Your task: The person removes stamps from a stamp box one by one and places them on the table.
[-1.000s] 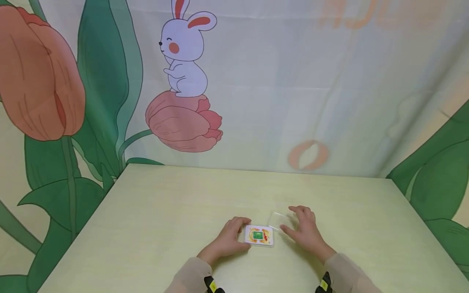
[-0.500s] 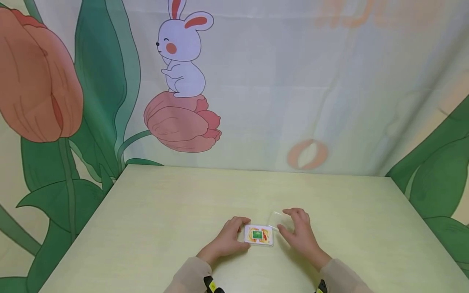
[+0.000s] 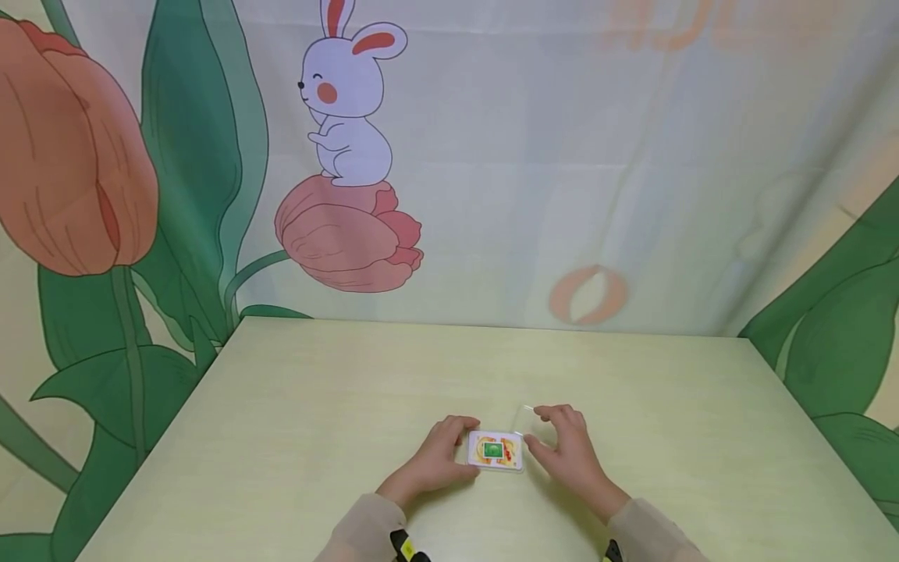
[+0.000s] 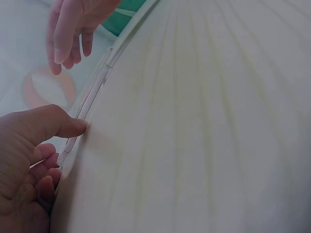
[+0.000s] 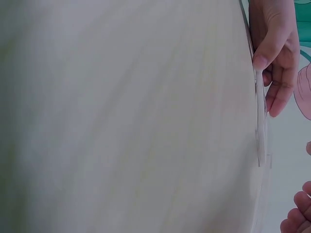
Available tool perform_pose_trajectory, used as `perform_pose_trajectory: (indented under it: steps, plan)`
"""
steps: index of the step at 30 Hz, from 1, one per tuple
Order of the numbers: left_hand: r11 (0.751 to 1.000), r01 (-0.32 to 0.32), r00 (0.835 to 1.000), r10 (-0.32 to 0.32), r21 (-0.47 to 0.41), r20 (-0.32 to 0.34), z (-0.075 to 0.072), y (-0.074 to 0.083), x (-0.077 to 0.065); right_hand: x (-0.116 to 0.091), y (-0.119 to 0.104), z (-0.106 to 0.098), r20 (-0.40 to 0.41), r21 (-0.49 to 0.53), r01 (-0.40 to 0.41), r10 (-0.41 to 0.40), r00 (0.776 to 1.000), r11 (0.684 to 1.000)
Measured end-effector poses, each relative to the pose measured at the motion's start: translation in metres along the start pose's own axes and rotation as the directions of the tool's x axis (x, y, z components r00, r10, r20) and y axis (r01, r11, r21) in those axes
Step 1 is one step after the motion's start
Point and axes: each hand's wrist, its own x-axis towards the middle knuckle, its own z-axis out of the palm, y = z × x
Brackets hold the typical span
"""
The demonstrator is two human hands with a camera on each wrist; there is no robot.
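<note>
Low on the table, my left hand [image 3: 437, 460] grips the left end of a small clear case of cards [image 3: 511, 451], thumb on its near edge and fingers on its far edge. The top card is white with a green square and yellow-red drawings. A clear plastic lid [image 3: 523, 419] lies just behind the case's right corner, partly covered by my right hand [image 3: 572, 453]. That hand hovers over the lid, thumb and fingers spread apart. Seen edge-on in the left wrist view, the case [image 4: 92, 92] has my left thumb [image 4: 73, 127] against it.
A pale wooden table [image 3: 337, 390] spreads around both hands. Behind it hangs a cloth backdrop [image 3: 492, 195] printed with a rabbit and tulips, close against the table's back edge.
My right hand has shifted left over the clear lid, toward the case. The left hand and the case stay where they were; the head view has turned slightly.
</note>
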Motion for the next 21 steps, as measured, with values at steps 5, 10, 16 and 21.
perform_pose_trajectory:
  steps: [5,10,16,21]
  plan:
    - [1.000,-0.007,1.000,0.007,0.006,-0.005,0.000,-0.001,0.000,-0.001,-0.002,0.003,-0.001,0.001,0.013,-0.013,1.000,1.000]
    - [1.000,-0.003,1.000,0.003,0.007,-0.007,0.001,-0.001,0.000,-0.001,-0.007,0.006,0.020,0.008,0.011,-0.012,1.000,1.000]
    - [1.000,-0.008,1.000,0.008,0.009,-0.012,0.002,-0.001,0.000,-0.001,-0.011,0.009,0.056,-0.006,-0.003,0.004,0.998,1.000]
    - [1.000,-0.015,1.000,0.015,0.018,-0.012,0.002,-0.003,0.001,-0.001,-0.012,0.012,0.070,-0.024,0.023,-0.021,0.997,0.999]
